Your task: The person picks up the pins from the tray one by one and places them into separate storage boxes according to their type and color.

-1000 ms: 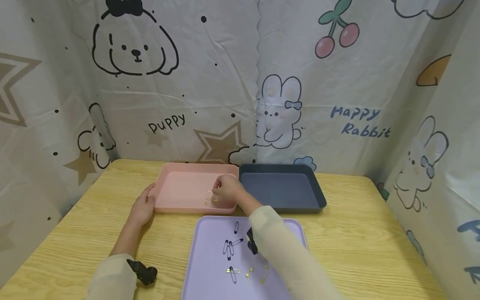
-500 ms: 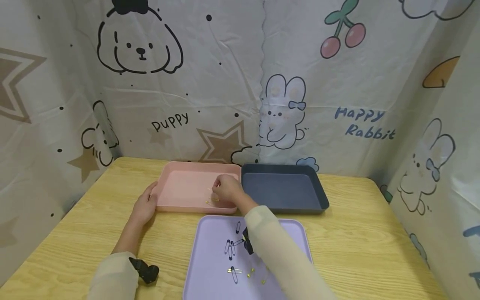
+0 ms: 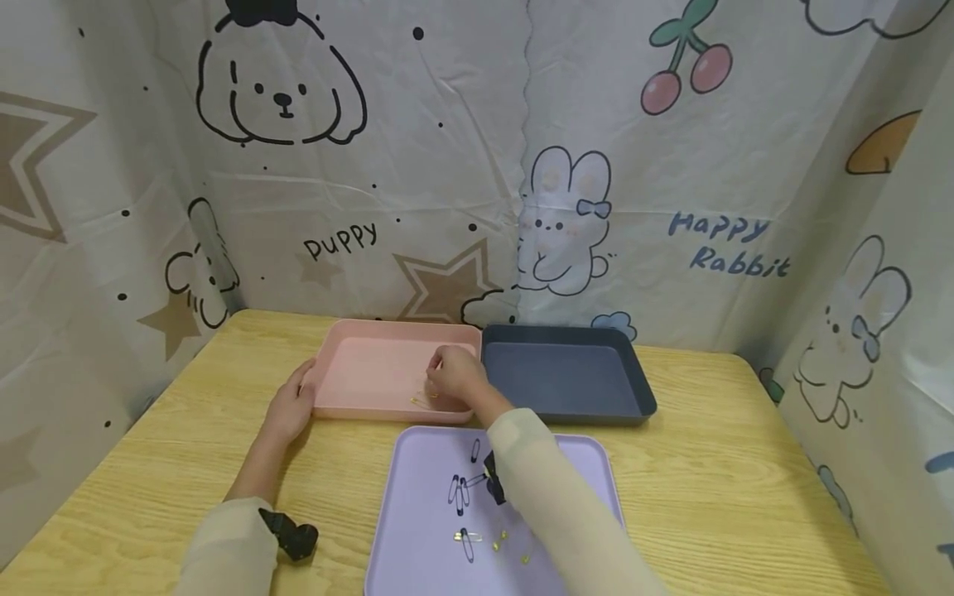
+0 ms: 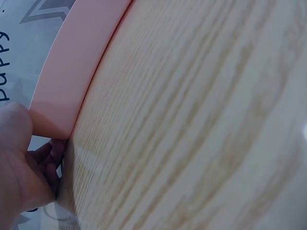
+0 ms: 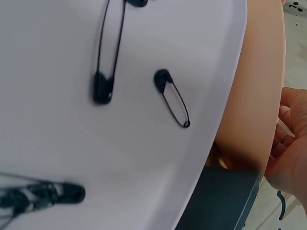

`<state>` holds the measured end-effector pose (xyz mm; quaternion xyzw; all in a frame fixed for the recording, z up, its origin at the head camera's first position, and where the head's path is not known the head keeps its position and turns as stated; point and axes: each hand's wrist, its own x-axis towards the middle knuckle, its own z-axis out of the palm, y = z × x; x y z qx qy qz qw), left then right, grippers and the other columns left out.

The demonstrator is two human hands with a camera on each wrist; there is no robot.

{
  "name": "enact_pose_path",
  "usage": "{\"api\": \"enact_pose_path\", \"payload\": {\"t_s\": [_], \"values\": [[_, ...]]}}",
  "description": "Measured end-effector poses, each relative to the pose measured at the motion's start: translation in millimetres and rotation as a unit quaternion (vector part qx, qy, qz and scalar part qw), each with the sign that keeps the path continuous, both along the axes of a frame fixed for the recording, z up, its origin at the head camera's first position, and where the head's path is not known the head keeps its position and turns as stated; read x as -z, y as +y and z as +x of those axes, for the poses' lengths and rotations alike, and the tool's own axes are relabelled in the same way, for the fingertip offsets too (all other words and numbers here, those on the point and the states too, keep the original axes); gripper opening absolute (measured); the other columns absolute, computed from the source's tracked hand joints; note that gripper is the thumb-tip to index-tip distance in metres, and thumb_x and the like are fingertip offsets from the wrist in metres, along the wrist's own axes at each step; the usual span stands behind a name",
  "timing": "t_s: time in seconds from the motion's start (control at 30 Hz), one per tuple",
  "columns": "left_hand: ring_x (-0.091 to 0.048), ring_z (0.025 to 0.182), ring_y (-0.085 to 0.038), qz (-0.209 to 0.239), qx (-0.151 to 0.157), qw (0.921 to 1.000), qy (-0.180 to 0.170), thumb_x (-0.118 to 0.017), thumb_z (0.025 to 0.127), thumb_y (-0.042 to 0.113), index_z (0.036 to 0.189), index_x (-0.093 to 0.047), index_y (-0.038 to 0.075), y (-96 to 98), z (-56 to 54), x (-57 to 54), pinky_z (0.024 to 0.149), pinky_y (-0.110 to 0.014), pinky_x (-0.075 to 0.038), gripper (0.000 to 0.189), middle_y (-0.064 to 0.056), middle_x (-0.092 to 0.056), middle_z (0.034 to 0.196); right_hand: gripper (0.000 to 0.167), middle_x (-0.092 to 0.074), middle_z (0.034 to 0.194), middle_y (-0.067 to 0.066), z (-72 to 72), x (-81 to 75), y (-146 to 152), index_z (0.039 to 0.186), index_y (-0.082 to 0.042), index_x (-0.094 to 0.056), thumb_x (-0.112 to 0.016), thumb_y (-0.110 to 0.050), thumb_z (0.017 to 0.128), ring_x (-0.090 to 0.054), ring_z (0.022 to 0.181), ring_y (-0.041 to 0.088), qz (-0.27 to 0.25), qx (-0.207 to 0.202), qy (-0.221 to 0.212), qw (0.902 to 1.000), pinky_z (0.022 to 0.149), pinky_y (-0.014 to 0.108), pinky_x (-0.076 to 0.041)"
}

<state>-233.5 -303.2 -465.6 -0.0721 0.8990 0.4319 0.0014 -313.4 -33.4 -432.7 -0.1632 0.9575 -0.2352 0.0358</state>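
Observation:
At the left end of the pink tray [image 3: 395, 414], my left hand [image 3: 289, 406] holds the tray's edge. In the left wrist view its thumb lies by the tray corner and its fingers are curled beside the wall. My right hand [image 3: 456, 372] is over the right part of the pink tray, fingers curled together; whether a pin is between them is hidden. Just below it, a few gold safety pins [image 3: 414, 401] lie in that tray. Nearer me, the lilac tray [image 3: 425, 571] bears several black safety pins [image 3: 459, 499] and several gold safety pins [image 3: 496, 545].
A dark grey tray [image 3: 570, 372] stands right beside the pink one. All three trays are on a wood-grain table [image 3: 730, 480]. A patterned curtain [image 3: 417, 165] hangs behind and at both sides. My right sleeve [image 3: 551, 497] covers part of the lilac tray.
The view has shifted slightly. My right hand has moved little over the pink tray; a pale line seen by its fingertips earlier no longer shows. The left hand stays at the tray's edge.

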Motion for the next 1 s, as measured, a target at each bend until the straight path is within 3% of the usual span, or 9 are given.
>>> {"api": "enact_pose_path", "payload": {"t_s": [0.23,0.57,1.0], "values": [[-0.016,0.138,-0.049,0.0,-0.001,0.9999,-0.016,-0.02,0.102,0.024,0.151,-0.011,0.013,-0.3,-1.2,-0.5,0.111,-0.061,-0.016,0.051,-0.031,-0.018,0.15,0.013,-0.063,0.079,-0.004,0.3,-8.3,9.4,0.088,-0.016,-0.067,-0.059,-0.027,0.089,-0.053,0.065,0.01,-0.013,-0.018,-0.008,0.9997,0.056,0.024,-0.041],[-0.018,0.137,-0.051,0.0,-0.001,0.9998,-0.018,-0.017,0.102,0.025,0.151,-0.01,0.013,-1.4,3.9,-3.0,0.11,-0.062,-0.018,0.052,-0.033,-0.017,0.149,0.013,-0.061,0.077,0.0,6.1,-23.8,34.2,0.086,-0.012,-0.068,-0.062,-0.024,0.088,-0.05,0.063,0.011,-0.038,-0.078,0.024,0.9959,0.055,0.022,-0.039],[-0.018,0.137,-0.05,-0.004,0.001,0.9999,-0.017,-0.017,0.102,0.024,0.151,-0.01,0.012,4.1,1.3,-3.5,0.11,-0.061,-0.018,0.051,-0.033,-0.017,0.149,0.014,-0.058,0.077,-0.001,19.7,-29.7,66.0,0.089,-0.013,-0.067,-0.063,-0.026,0.087,-0.049,0.066,0.011,-0.028,-0.092,0.031,0.9949,0.057,0.023,-0.039]]}}
